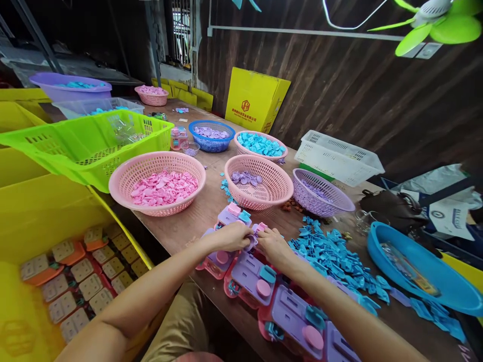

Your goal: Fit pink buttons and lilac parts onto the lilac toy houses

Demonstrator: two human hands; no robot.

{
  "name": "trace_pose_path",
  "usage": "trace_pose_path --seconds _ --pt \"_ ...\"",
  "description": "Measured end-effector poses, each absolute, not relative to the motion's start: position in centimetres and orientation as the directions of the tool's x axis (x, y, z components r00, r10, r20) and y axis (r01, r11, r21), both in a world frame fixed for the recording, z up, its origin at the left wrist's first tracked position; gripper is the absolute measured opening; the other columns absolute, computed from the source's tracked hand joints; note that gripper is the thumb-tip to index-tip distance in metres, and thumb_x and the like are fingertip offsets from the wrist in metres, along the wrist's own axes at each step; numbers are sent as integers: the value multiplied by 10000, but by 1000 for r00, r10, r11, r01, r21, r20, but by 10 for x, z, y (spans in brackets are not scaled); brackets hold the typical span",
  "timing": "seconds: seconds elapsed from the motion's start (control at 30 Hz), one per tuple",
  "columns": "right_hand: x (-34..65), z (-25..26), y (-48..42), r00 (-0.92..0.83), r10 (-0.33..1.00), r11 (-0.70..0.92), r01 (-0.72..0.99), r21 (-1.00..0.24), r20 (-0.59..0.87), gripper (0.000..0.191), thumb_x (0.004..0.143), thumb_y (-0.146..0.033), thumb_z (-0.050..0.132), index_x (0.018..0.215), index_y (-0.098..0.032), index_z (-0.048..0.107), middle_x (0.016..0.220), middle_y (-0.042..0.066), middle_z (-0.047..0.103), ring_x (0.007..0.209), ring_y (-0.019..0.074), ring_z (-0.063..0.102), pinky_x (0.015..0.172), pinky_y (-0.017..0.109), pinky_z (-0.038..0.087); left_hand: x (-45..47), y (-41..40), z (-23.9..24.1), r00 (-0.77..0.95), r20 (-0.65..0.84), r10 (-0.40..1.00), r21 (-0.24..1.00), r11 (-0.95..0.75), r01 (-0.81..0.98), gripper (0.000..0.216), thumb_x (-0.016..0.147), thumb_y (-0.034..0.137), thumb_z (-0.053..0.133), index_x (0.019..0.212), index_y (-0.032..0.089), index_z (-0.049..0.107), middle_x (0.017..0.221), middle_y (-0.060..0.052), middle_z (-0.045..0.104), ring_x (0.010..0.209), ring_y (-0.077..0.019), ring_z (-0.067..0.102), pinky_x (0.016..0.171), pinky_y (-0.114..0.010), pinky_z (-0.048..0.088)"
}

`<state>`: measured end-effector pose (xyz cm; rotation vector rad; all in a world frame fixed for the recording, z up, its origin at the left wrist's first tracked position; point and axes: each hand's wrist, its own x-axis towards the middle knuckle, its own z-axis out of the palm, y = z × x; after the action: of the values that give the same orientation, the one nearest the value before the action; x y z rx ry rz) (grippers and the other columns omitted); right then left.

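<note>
In the middle of the head view, my left hand (236, 236) is closed, its fingertips pinching a small purple plastic piece (250, 243). Beside it, my right hand (274, 247) has its fingers closed at the same spot, by a small pink piece (260, 227); my fingers partly hide where these parts meet. Under and around both hands runs a row of purple-topped plastic toy cases with pink bases. Nearest to me is a case (298, 317) with a teal clip and a round pink button. Another case (251, 279) lies just below my hands.
Loose blue parts (335, 261) are heaped right of my hands. Beyond stand a basket of pink pieces (164, 188), a pink basket with purple discs (260, 193) and a purple basket (324, 198). A blue tray (422, 271) lies right; a yellow box (33, 206) stands left.
</note>
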<state>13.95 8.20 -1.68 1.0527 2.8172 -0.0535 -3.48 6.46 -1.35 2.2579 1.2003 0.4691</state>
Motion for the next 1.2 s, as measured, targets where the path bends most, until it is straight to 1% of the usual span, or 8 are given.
trace_pose_path --seconds 0.13,0.33,0.43,0.53,0.7,0.83,0.93,1.2 --pt "146 -7 74 -754 651 756 655 -18 -92 218 859 -112 476 760 -183 657 828 43 628 830 179 526 682 313 307 -34 53 -8 290 111 951 810 -255 528 183 707 174 435 621 142 594 571 6 552 575 -119 494 545 -215 308" --pt "160 8 32 -628 495 807 588 -50 601 214 881 -245 491 1012 -148 630 920 98 627 843 194 529 734 329 392 -16 38 0 173 -60 983 997 52 49 152 657 187 472 518 138 512 477 42 480 485 -82 446 527 -199 346" --pt "166 16 17 -675 469 820 572 3 569 241 894 -216 449 1060 -176 619 945 98 641 845 201 541 736 336 424 4 37 7 288 -270 919 929 328 -174 124 643 205 496 554 128 534 486 20 529 485 -90 509 533 -202 380" --pt "184 22 15 -609 577 774 621 -125 544 277 912 -183 377 970 -186 648 881 85 649 807 189 544 741 336 450 23 38 15 427 -343 837 841 476 -257 260 707 349 479 643 116 576 586 -25 591 549 -106 554 542 -208 395" --pt "237 10 22 -551 706 683 695 -225 444 235 897 -259 441 825 -208 659 858 56 680 797 203 532 723 364 425 45 31 14 375 -104 921 968 8 250 371 702 145 432 1056 123 542 856 -60 650 755 -156 581 706 -277 431" --pt "260 -15 25 -652 724 687 710 -156 226 254 893 -286 442 812 -240 678 894 35 699 793 222 507 689 380 360 62 23 1 524 120 843 568 -491 660 394 720 66 399 1102 136 469 963 -100 636 952 -234 554 861 -389 373" --pt "260 -23 28 -676 722 692 702 -169 151 230 883 -261 457 832 -240 680 896 28 700 803 220 491 692 376 344 70 23 -6 651 57 757 363 -623 693 306 735 85 409 1031 135 470 963 -116 614 919 -254 560 820 -396 377" --pt "247 -16 23 -639 769 637 766 -90 8 242 829 -122 467 738 -221 669 792 28 677 754 205 471 682 350 338 72 29 -1 738 -68 671 254 -704 663 290 710 57 443 994 106 470 963 -150 598 910 -281 553 779 -385 369"
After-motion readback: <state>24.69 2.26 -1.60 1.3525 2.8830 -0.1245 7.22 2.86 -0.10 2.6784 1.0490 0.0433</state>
